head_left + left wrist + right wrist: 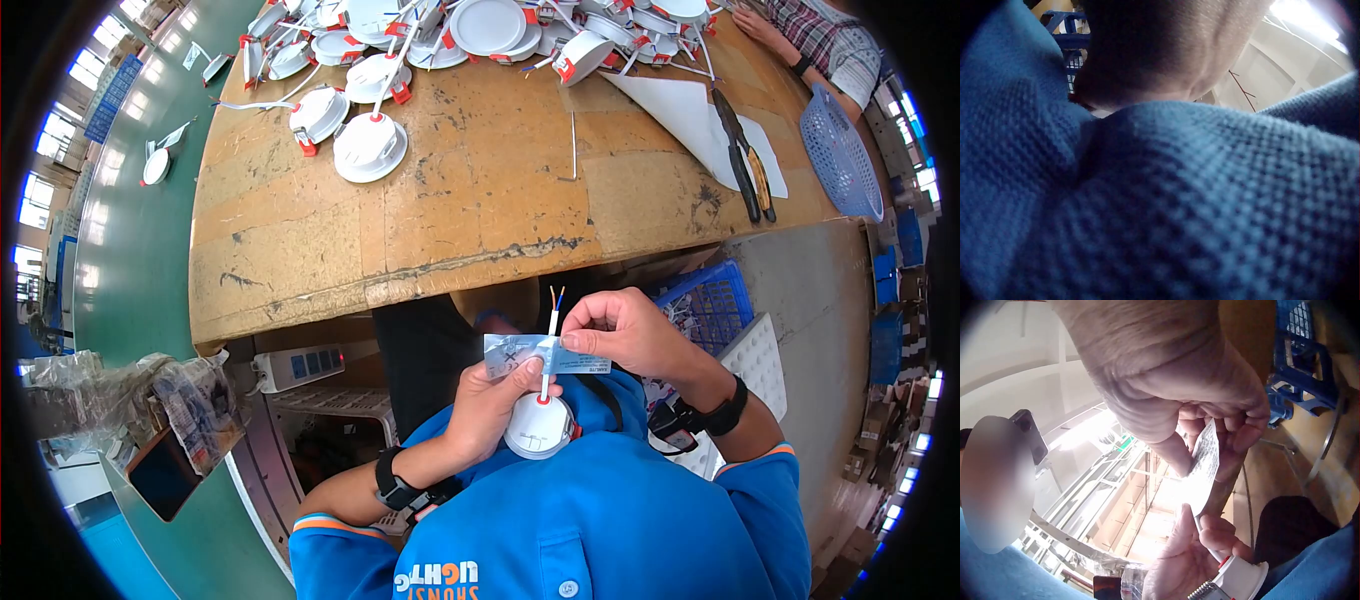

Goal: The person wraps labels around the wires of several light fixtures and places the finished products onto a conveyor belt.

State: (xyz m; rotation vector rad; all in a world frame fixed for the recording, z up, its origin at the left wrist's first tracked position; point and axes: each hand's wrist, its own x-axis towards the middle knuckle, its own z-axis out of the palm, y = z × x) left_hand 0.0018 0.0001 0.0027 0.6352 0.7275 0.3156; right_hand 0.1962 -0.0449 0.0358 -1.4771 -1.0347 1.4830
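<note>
A silvery printed label (500, 352) lies across the white cable of a round white lamp (537, 428) held near the person's lap. The left hand (487, 405) pinches the label and cable between thumb and fingers, just above the lamp. At the label's other end, the right hand (628, 335) grips its edge with thumb and curled forefinger. Bare wire ends (556, 298) stick up past the label. In the right wrist view the label (1204, 464) stretches between both hands, above the lamp (1242, 578). Cloth and the wrist fill the left wrist view, hiding the left fingers.
Many white lamps (487, 25) are heaped at the table's far side. Cutters (742, 155) lie on white paper (672, 118) beside a light blue basket (838, 150). A phone (163, 474) hangs at the left. Another person's arm (775, 38) rests at the far right.
</note>
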